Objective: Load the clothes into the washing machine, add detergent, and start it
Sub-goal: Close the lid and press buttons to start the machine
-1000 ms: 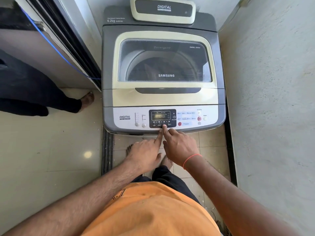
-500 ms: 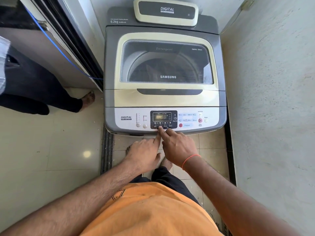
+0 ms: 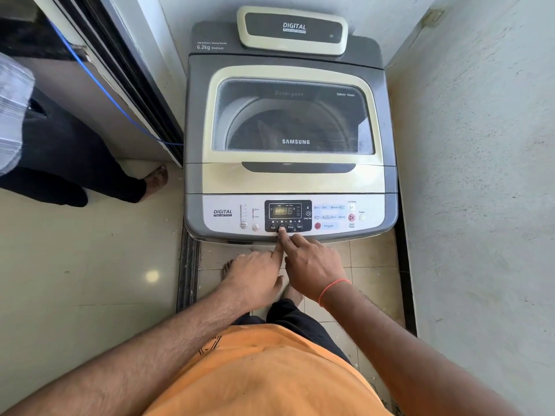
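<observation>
The grey and beige top-load washing machine [image 3: 288,181] stands in front of me with its glass lid [image 3: 292,115] closed. The drum shows dimly through the glass, and I cannot make out its contents. On the control panel [image 3: 228,214] the small display [image 3: 284,211] is lit. My right hand [image 3: 312,265] points with its index fingertip on a button in the row just under the display. My left hand [image 3: 255,274] is beside it, index finger stretched up along the right one, just below the panel's front edge. Neither hand holds anything.
The red start/pause button [image 3: 351,217] sits at the panel's right. A plaster wall [image 3: 480,175] closes the right side. Left of the machine are a sliding door frame [image 3: 135,85] and a blue cable [image 3: 105,88]. Another person's leg and bare foot [image 3: 156,178] stand on the left floor.
My right index fingertip has slid a little left along the button row under the display. The left hand has stayed beside it. The view has tilted slightly.
</observation>
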